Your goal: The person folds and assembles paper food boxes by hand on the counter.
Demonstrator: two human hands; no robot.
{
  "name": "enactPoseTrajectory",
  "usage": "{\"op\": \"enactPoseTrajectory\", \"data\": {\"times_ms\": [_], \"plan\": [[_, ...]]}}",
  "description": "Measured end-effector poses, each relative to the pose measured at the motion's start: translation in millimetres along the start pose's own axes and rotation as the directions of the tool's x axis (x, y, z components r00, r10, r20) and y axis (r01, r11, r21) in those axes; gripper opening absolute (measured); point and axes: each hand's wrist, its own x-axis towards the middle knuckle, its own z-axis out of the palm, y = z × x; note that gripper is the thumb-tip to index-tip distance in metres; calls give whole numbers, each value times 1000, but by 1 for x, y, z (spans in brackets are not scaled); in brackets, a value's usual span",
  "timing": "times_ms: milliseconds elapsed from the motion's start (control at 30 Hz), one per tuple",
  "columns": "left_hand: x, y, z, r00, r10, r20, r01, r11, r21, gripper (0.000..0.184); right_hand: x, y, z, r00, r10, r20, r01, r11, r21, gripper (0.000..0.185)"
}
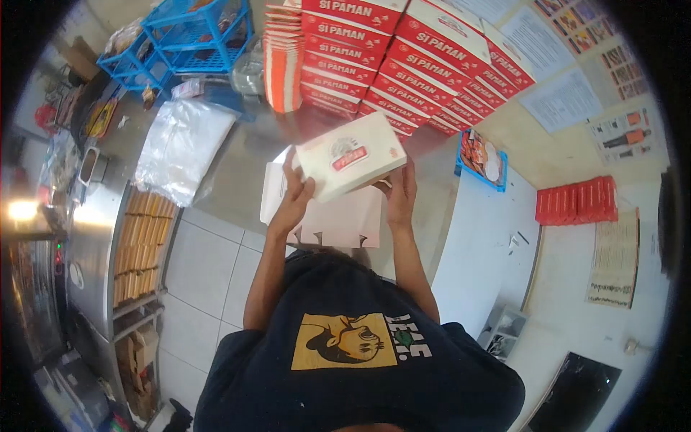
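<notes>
A white cardboard food box (342, 155) with a red and grey printed logo is held up in front of me, slightly tilted, its lid closed. My left hand (291, 198) grips its left side, thumb toward the near edge. My right hand (402, 193) is closed around the right end, with some fingers hidden under the box. Below it, an unfolded pale cardboard blank (338, 223) with slots along its near edge lies on the metal table (425, 209).
Red and white "SI PAMAN" boxes (342, 54) stand in tall stacks behind, beside a pile of flat orange-edged cardboard (282, 68). Clear plastic bags (186, 147) lie at left, near blue plastic racks (194, 36). A white tabletop (482, 237) extends at right.
</notes>
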Motion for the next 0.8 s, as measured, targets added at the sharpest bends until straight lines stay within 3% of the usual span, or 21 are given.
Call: {"op": "enactPoseTrajectory", "data": {"times_ms": [67, 100, 167, 300, 367, 400, 467, 500, 567, 600, 700, 800], "plan": [[3, -2, -5, 988, 153, -6, -146, 952, 268, 104, -1, -18, 3, 977, -143, 160, 179, 953, -243, 51], [2, 1, -4, 989, 150, 4, -146, 951, 272, 104, -3, -27, 9, 978, -148, 150, 181, 954, -240, 51], [0, 7, -1, 981, 195, 2, -195, 975, 105, 107, -5, -44, 20, 972, -208, 104, 222, 963, -150, 46], [-1, 6, 0, 968, 251, 28, -253, 965, 75, 115, -3, -50, 21, 974, -210, 89, 219, 971, -99, 47], [0, 14, 2, 945, 324, -46, -260, 827, 498, 112, -2, -52, 16, 963, -212, 169, 251, 932, -262, 49], [1, 25, 7, 944, 327, -39, -265, 825, 499, 112, -3, -57, 16, 962, -218, 166, 256, 931, -260, 49], [-1, 59, 20, 806, 548, 224, -566, 602, 563, 111, -11, -72, 19, 911, -150, 384, 370, 711, -599, 53], [-3, 67, 27, 811, 541, 222, -559, 608, 563, 111, -18, -75, 23, 914, -142, 380, 361, 713, -601, 53], [3, 78, 41, 820, 387, 421, -555, 360, 750, 108, -24, -80, 37, 891, -125, 437, 405, 657, -636, 55], [7, 76, 40, 810, 428, 401, -568, 403, 717, 95, -27, -84, 42, 896, -109, 431, 373, 713, -594, 54], [7, 71, 42, 831, 401, 387, -547, 456, 702, 90, -28, -91, 40, 905, -59, 421, 320, 747, -583, 54], [3, 73, 54, 840, 421, 343, -528, 485, 697, 82, -25, -91, 33, 900, -115, 421, 362, 737, -571, 53]]}}
